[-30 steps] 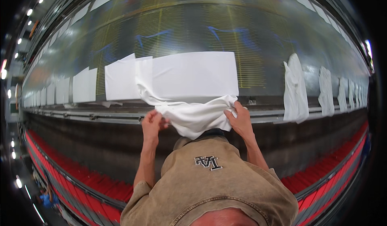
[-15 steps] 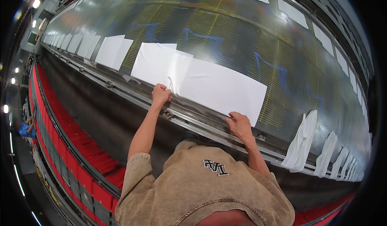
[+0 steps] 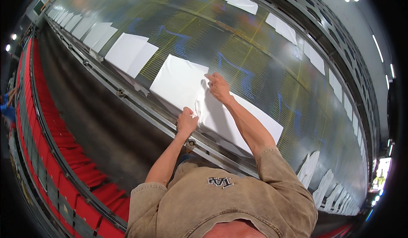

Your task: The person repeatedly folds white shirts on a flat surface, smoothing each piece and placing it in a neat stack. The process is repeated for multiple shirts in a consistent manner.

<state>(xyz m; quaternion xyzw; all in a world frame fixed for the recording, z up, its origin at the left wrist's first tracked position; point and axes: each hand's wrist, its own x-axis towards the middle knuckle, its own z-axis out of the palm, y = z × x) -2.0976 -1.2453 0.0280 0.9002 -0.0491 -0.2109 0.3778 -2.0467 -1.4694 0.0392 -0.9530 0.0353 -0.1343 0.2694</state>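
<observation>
A white fabric piece (image 3: 178, 78) lies on the long dark table in front of me, with a wrinkled fold across its middle and a longer white part running to the right. At the near edge my left hand (image 3: 187, 121) is closed, its fingers pinching the fabric beside the fold. Over the far edge of the piece my right hand (image 3: 219, 87) has its fingers bent onto the cloth at the other end of the fold. The grip of its fingertips is partly hidden, and my right forearm crosses the longer part of the fabric.
A metal rail (image 3: 144, 110) runs along the near edge of the table (image 3: 199, 38). More white pieces (image 3: 131, 51) lie along both sides. Loose white cloths (image 3: 308, 170) hang over the near edge at right. Red panels (image 3: 63, 153) stand behind me at left.
My right hand has moved from the near right edge of the fabric up and left to its far edge. My left hand stays at the near edge. The view has turned somewhat.
</observation>
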